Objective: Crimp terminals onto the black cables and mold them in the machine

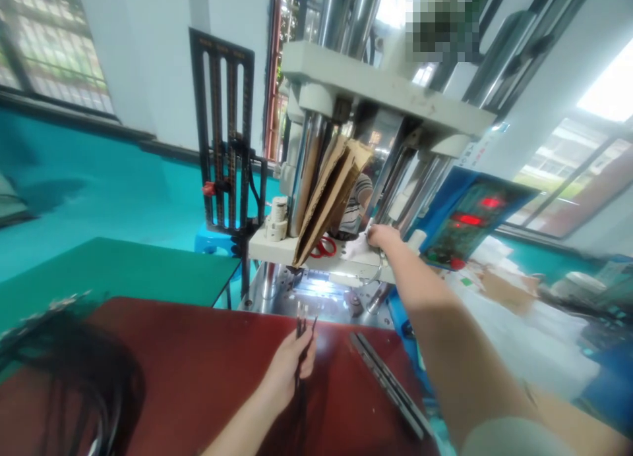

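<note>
In my left hand (pixel 291 364) are several thin black cables (pixel 299 341), held near their bare metal-looking ends over the dark red tabletop. The fingers are wrapped round them, and the tips point up toward the press. My right hand (pixel 383 236) reaches forward to the pale plate (pixel 262 245) of the press. Its fingers are curled beside a white scrap (pixel 357 247); what they grip, if anything, is hidden. Red-handled scissors (pixel 324 247) lie on that plate, left of the hand. Folded cardboard (pixel 329 199) leans upright between the press columns. Below, a lit metal bed (pixel 321 288) shows.
A blurred bundle of black cables (pixel 93 370) lies on the left of the red table (pixel 198 377). A grey metal bar (pixel 388 383) rests at right. Beyond stand a green table (pixel 148 265), a black slotted frame (pixel 222 133) and a control box (pixel 469 219) with red displays.
</note>
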Motion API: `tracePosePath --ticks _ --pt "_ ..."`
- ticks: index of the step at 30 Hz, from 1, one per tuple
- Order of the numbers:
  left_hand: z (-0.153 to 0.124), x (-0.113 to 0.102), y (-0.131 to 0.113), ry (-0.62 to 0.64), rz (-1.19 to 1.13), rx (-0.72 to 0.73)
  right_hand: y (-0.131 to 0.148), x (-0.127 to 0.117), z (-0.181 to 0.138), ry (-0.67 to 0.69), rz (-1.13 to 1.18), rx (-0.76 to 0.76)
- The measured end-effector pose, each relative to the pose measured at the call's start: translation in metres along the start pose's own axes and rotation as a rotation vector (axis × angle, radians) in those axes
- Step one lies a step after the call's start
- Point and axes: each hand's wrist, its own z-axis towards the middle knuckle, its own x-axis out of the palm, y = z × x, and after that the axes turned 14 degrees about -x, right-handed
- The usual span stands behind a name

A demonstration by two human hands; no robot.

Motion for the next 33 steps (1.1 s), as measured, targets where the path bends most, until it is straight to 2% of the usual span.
tracePosePath --ticks 7,10,12,15,16,18,21,25,28,33 --pt "-0.002 0.002 0.000 -0.012 -0.017 0.001 -0.001 -0.003 0.000 -0.086 0.079 0.026" --pt "-0.007 0.003 -0.005 -0.036 -0.014 0.018 0.002 0.000 -0.018 -0.215 0.092 0.005" --pt "-0.011 0.003 -0.009 -0.041 0.001 0.023 -0.001 0.008 -0.043 -0.328 0.101 -0.034" --pt "-0.017 0.005 -0.016 -0.042 0.016 0.026 -0.025 0.030 -0.089 -0.491 0.136 -0.128" --pt "-0.020 0.005 -0.018 -0.046 0.015 0.028 -0.039 0.037 -0.102 -0.546 0.149 -0.127" --pt "-0.025 0.008 -0.023 -0.061 0.006 0.038 -0.073 0.050 -0.117 -0.663 0.161 -0.034" --pt "-0.032 0.015 -0.027 -0.078 0.008 0.048 -0.129 0.061 -0.108 -0.776 0.148 0.120" --pt "-0.039 0.024 -0.028 -0.130 0.049 0.066 -0.177 0.067 -0.067 -0.748 0.123 0.208" --pt "-0.041 0.023 -0.028 -0.202 0.060 0.091 -0.185 0.072 -0.048 -0.733 0.097 0.242" --pt "-0.040 0.024 -0.026 -0.237 0.063 0.121 -0.178 0.081 -0.046 -0.743 0.053 0.252"
